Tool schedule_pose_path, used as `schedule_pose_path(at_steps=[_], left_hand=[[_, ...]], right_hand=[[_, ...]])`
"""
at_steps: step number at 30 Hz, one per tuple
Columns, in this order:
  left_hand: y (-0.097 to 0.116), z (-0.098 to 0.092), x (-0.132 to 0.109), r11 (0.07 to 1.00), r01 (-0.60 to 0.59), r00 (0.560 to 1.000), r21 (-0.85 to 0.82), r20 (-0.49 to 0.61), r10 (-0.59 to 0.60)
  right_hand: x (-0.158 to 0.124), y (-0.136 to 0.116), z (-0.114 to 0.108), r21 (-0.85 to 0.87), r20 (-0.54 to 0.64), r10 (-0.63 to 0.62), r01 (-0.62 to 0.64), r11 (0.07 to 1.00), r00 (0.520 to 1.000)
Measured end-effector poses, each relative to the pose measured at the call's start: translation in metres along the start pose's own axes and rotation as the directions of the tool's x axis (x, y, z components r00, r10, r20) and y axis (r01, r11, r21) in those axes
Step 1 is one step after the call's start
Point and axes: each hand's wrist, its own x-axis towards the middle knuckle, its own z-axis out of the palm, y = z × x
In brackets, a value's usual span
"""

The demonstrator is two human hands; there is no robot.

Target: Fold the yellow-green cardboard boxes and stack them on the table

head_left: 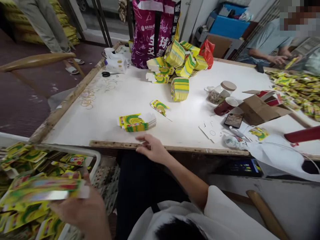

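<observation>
My left hand (82, 210) is low at the left, closed on a blurred stack of flat yellow-green cartons (42, 191). It hovers over a white crate (96, 160) filled with more of the same cartons. My right hand (152, 148) rests on the wooden front edge of the white table (120, 96), fingers stretched out to the left and holding nothing. Just beyond it on the table lies a small stack of flat cartons (136, 122). A single carton (160, 107) lies a little farther back.
Banded carton bundles (180, 63) are piled before a magenta bag (152, 30). Scissors (107, 74) and rubber bands (87, 98) lie far left. A red cup (226, 106), jar (222, 91), phone (233, 120) and cardboard box (260, 108) stand right. A co-worker (270, 46) sits far right.
</observation>
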Motion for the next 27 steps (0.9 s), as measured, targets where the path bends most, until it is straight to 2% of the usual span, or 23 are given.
schedule_pose_path(at_steps=[2, 5, 9, 11, 14, 18, 22, 25, 27], left_hand=[[0.006, 0.002, 0.001, 0.979, 0.141, 0.987, -0.147, -0.062, -0.152], [0.003, 0.016, -0.009, 0.889, 0.379, 0.919, -0.257, -0.009, -0.395], [-0.009, 0.035, -0.024, 0.824, 0.438, 0.897, -0.360, 0.117, -0.426], [-0.013, 0.038, -0.025, 0.811, 0.452, 0.891, -0.372, 0.151, -0.427], [-0.017, 0.037, -0.019, 0.815, 0.452, 0.891, -0.363, 0.144, -0.430], [-0.019, 0.037, -0.015, 0.816, 0.457, 0.889, -0.354, 0.160, -0.428], [-0.021, 0.041, -0.021, 0.825, 0.472, 0.875, -0.311, 0.281, -0.395], [-0.019, 0.047, -0.028, 0.804, 0.456, 0.872, -0.382, 0.373, -0.317], [-0.014, 0.051, -0.031, 0.781, 0.386, 0.908, -0.491, 0.353, -0.226]], right_hand=[[0.023, 0.000, -0.016, -0.220, -0.146, -0.040, 0.007, 0.975, 0.988], [0.061, 0.003, -0.030, -0.490, -0.224, -0.042, -0.076, 0.869, 0.974], [0.096, 0.011, -0.029, -0.721, -0.171, 0.097, -0.192, 0.666, 0.980], [0.105, 0.015, -0.025, -0.747, -0.141, 0.141, -0.199, 0.634, 0.980], [0.110, 0.017, -0.022, -0.752, -0.131, 0.172, -0.211, 0.624, 0.976], [0.115, 0.012, -0.024, -0.743, -0.122, 0.180, -0.210, 0.636, 0.976], [0.102, -0.002, -0.023, -0.711, -0.125, 0.134, -0.183, 0.678, 0.983], [0.070, -0.017, -0.010, -0.579, -0.109, 0.063, -0.115, 0.807, 0.992], [0.038, -0.025, 0.008, -0.408, 0.038, 0.051, -0.031, 0.912, 0.998]])
